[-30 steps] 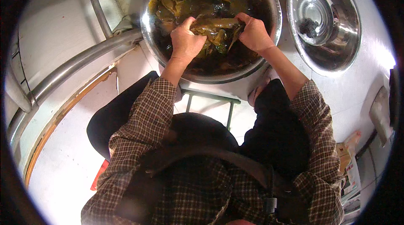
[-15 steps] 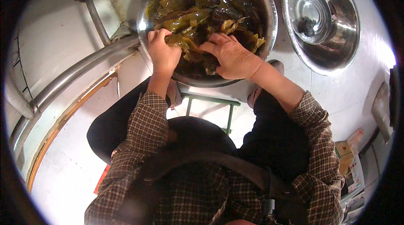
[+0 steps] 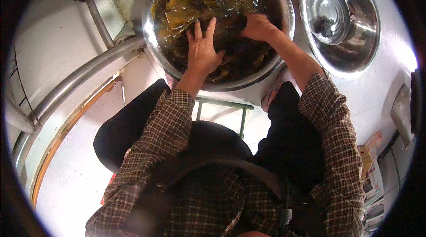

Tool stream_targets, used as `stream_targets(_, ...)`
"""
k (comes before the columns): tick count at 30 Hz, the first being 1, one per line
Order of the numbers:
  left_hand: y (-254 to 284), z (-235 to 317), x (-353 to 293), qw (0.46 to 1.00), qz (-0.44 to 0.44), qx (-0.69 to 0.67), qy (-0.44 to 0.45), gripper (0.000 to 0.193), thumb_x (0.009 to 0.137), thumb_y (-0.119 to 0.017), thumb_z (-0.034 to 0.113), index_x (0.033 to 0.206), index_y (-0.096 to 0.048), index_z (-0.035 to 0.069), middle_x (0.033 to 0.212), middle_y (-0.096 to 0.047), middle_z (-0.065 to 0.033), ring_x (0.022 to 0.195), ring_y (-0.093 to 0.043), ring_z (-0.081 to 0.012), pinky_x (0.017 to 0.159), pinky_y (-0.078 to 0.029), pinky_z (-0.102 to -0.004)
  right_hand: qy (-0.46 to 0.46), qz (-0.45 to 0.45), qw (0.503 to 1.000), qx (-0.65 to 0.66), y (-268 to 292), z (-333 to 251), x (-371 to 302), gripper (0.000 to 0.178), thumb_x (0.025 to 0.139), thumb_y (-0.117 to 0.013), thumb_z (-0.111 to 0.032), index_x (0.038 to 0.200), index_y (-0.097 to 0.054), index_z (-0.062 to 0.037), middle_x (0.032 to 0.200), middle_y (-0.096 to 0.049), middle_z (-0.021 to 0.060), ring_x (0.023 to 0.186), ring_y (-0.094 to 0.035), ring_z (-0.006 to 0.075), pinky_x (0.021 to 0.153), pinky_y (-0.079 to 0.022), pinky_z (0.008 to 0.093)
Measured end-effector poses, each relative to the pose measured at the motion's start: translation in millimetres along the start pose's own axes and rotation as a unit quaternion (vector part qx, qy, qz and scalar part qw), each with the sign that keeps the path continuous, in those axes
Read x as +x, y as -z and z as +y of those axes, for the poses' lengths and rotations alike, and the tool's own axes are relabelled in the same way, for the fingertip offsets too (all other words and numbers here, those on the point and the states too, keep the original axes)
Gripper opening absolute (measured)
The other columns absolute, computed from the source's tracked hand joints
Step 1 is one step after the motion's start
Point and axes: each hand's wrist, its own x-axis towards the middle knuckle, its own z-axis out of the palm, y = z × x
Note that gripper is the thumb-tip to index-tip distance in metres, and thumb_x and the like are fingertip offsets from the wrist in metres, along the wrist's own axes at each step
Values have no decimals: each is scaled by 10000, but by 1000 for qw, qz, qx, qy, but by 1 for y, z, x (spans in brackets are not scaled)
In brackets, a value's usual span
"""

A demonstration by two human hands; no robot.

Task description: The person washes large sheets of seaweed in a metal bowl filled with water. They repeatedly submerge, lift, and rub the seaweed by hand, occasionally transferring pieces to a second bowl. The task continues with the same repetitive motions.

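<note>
From the head view, the wet, brown-green seaweed leaves point(image 3: 191, 6) lie in the big round steel basin point(image 3: 149, 33). The left hand point(image 3: 203, 55) has its fingers spread out on top of them, not gripping. The right hand point(image 3: 262, 28) has its fingertips hidden among them, so I can't tell if it holds any. The leaves look soft, floppy and slippery, and a big wet bunch may be heavy. Thick folds seem best to grab; thin edges could rip
</note>
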Motion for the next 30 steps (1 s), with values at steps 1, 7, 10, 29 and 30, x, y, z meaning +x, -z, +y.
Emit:
stream_targets(1, 0, -3, 0, 1000, -2, 0, 9, 1090, 751, -853, 243, 1592, -162, 306, 1587, -233, -297, 1431, -266, -538, 1189, -288, -531, -25, -23, 999, 12, -1, 0, 4, 779, 709, -831, -373, 1303, -544, 42, 1214, -648, 247, 1158, -613, 402, 989, -494, 448)
stream_targets(7, -10, -20, 11, 997, -37, -52, 42, 1025, 741, -821, 254, 1569, -218, 216, 1553, -300, -294, 1410, -328, -481, 1182, -313, -487, 54, 106, 985, 126, -6, 24, -13, 432, 841, -726, -163, 1243, -657, -19, 1082, -728, 152, 1010, -685, 301, 936, -523, 353)
stream_targets(10, -11, -28, 12, 998, -14, -45, 29, 1011, 743, -815, 262, 1563, -231, 163, 1514, -358, -290, 1398, -357, -454, 1176, -325, -464, 48, 124, 915, 380, 13, -10, -42, 329, 878, -695, -50, 1207, -690, -41, 1053, -742, 65, 947, -683, 172, 905, -521, 289)
stream_targets(29, 91, 23, 28, 841, 171, -502, -106, 314, 880, -588, -72, 1184, -648, -18, 1115, -701, -34, 1049, -620, -120, 957, -478, -272, 278, 135, 766, 564, 115, -101, -120, 381, 778, -800, -1, 1140, -693, -52, 985, -745, 33, 879, -702, 145, 810, -563, 299)
stream_targets(30, 95, 16, 27, 843, 226, -473, -119, 331, 879, -578, -77, 1200, -637, -21, 1112, -699, -41, 1043, -620, -122, 959, -474, -270, 269, 162, 784, 535, 117, -92, -117, 421, 789, -800, -21, 1187, -666, -48, 1039, -737, 51, 954, -692, 159, 853, -556, 311)
